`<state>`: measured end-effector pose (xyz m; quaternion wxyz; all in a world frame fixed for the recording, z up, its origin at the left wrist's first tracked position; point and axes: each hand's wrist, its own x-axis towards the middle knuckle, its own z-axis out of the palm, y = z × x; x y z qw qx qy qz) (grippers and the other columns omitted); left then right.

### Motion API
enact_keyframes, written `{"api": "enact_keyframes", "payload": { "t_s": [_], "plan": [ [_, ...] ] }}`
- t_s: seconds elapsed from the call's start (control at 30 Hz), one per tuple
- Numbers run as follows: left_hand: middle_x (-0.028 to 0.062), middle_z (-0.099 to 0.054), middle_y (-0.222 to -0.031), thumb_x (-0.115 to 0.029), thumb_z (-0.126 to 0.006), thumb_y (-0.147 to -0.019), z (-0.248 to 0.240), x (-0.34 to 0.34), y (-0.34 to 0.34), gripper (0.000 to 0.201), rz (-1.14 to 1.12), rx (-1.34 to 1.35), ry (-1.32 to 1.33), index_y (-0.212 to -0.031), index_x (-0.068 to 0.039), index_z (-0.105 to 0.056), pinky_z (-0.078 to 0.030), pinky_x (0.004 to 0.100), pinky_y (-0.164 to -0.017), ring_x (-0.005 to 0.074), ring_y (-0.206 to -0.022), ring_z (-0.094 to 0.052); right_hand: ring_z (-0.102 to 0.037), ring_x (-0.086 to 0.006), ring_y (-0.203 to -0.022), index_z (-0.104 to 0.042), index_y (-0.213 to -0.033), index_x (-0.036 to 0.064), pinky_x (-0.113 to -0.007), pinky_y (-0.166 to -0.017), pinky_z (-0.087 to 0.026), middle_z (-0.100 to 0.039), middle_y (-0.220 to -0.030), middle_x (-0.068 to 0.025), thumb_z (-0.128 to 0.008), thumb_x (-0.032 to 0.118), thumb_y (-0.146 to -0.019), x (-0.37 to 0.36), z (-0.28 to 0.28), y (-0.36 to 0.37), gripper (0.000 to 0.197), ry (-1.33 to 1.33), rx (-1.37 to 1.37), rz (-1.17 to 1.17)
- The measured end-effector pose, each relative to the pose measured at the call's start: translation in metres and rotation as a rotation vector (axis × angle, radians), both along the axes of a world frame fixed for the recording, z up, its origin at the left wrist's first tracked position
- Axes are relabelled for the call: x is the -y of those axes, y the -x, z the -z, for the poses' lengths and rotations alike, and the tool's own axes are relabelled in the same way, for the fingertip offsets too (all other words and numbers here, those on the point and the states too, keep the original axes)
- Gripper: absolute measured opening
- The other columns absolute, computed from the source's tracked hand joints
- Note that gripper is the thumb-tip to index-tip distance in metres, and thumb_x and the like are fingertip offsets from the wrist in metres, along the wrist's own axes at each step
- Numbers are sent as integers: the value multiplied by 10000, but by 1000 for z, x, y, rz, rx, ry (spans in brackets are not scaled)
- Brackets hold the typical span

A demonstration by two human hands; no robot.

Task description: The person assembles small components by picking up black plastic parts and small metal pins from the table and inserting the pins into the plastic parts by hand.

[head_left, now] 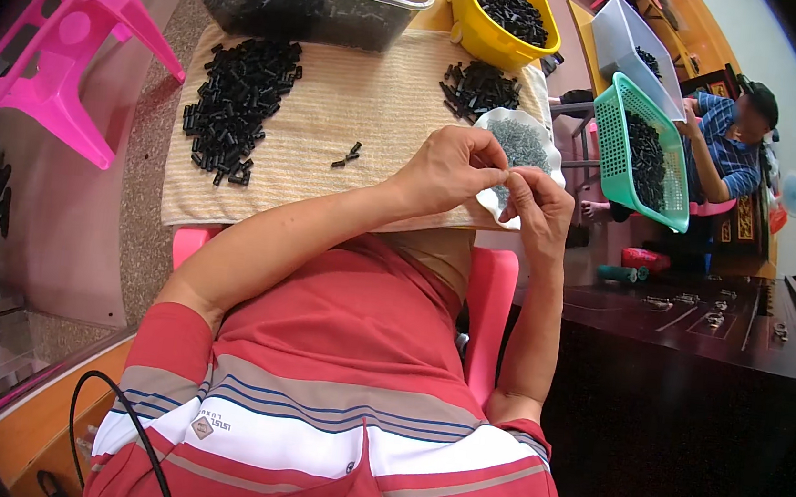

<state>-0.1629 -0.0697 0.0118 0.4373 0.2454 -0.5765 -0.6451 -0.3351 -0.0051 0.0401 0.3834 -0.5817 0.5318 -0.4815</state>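
Observation:
My left hand point(449, 169) and my right hand point(543, 210) meet fingertip to fingertip at the near side of a white wavy-rimmed bowl point(552, 160). Both are closed in a pinch; whatever lies between the fingers is too small and hidden to name. Small greyish, see-through pieces point(521, 143) fill the bowl. Beyond it sits a small heap of short black tubular parts point(480, 90). A larger heap of similar black parts point(237, 104) spreads over the left of the striped towel point(336, 99). A few loose black parts point(347, 155) lie left of my left hand.
At the back stand a clear plastic bin point(315, 12) and a yellow tub point(494, 42), both holding black parts. To the right are a green basket point(677, 184), a white bin point(628, 50) and a seated person point(730, 137). A pink stool point(56, 72) stands left.

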Motion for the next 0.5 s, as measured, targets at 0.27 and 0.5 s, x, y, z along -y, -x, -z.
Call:
{"api": "enact_keyframes", "payload": {
  "t_s": [0.27, 0.5],
  "plan": [
    [61, -711, -846, -82, -727, -849, -3, 0, -1, 135, -38, 126, 75, -927, 26, -707, -538, 251, -710, 99, -789, -655, -601, -74, -630, -666, -1011, -43, -217, -542, -515, -641, -807, -31, -639, 121, -975, 0, 6, 2, 170, 1, 48, 11],
    [60, -710, -849, -94, -731, -844, -9, -1, -3, 148, -48, 148, 70, -929, 26, -708, -536, 250, -717, 100, -788, -653, -613, -94, -609, -652, -1021, -44, -231, -580, -521, -641, -755, -35, -624, 117, -983, 0, 6, 3, 168, -28, 76, 19]
  ]
}}
